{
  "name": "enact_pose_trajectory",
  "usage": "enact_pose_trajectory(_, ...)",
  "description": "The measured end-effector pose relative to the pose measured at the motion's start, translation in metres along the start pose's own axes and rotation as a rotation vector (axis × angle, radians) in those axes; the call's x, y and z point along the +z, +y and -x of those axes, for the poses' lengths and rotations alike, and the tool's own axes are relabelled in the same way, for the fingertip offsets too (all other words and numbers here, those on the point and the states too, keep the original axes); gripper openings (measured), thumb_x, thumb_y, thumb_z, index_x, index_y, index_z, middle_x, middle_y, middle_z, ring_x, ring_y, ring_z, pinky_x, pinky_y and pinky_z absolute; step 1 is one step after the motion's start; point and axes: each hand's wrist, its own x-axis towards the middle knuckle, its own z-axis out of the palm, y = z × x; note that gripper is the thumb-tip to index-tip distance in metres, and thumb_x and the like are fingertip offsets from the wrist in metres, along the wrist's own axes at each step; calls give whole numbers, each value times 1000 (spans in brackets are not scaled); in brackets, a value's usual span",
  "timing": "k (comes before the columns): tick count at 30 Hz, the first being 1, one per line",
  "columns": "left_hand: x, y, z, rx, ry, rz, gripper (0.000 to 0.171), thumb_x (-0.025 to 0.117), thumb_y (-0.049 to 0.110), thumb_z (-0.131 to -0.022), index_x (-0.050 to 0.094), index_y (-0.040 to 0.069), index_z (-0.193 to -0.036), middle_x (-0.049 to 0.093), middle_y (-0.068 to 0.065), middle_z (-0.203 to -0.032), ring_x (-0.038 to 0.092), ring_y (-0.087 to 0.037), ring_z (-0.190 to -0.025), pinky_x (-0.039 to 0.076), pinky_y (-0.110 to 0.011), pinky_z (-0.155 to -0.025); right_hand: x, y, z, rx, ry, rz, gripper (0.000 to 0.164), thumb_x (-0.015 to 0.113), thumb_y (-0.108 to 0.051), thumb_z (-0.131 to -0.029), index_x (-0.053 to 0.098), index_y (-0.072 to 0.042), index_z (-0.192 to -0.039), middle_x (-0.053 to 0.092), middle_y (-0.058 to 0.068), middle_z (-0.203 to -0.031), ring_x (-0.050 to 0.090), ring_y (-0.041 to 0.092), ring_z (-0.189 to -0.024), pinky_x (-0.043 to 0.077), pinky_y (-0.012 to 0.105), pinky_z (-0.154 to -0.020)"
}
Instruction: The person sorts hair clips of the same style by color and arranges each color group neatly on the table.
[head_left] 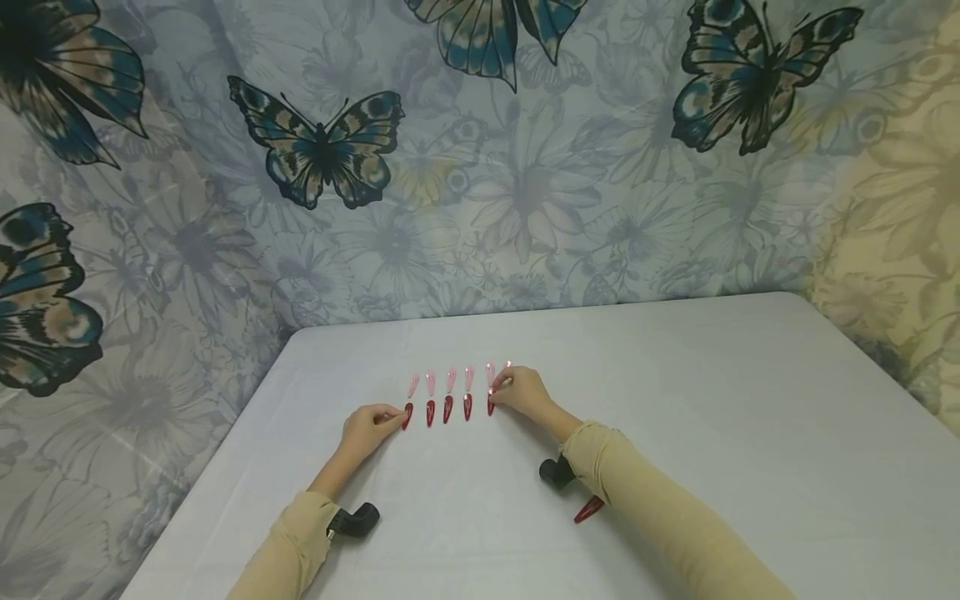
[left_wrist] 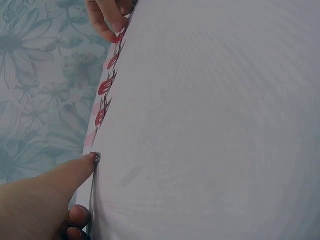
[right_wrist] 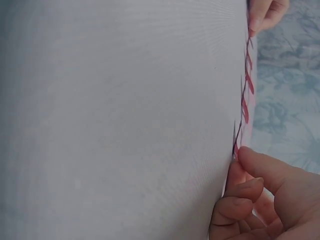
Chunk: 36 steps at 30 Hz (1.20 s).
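Red snap hair clips lie in a row on the white table, with a row of pink hair clips [head_left: 451, 381] just behind them. My left hand [head_left: 369, 429] pinches the red clip [head_left: 408, 414] at the row's left end, its thumb tip over it in the left wrist view. At the right end, my right hand [head_left: 527, 392] grips another red clip [head_left: 491, 407] between thumb and fingertips, partly hiding the rightmost pink clips. Between the hands lie three more red clips, one of them the middle clip [head_left: 447, 408].
A single red clip [head_left: 588, 509] lies apart, near the right forearm and partly covered by the sleeve [head_left: 660, 508]. Black wrist cameras hang close over the white tabletop [head_left: 465, 517]. Behind the table's far edge rises a butterfly-patterned cloth [head_left: 525, 208].
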Motion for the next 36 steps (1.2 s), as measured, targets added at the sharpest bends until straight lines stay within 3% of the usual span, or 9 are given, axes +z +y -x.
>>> enact_pose_trajectory(36,0,0,2,22,8,12,12,71,21,-77,71,9,-76,38,8,-48,33,-12,-49,28,-29,-52,2,1,-2,-15,-12,17,9,73,-5,-70,66,-6,-74,58,3,-80,49,17,-71,40,30,-64)
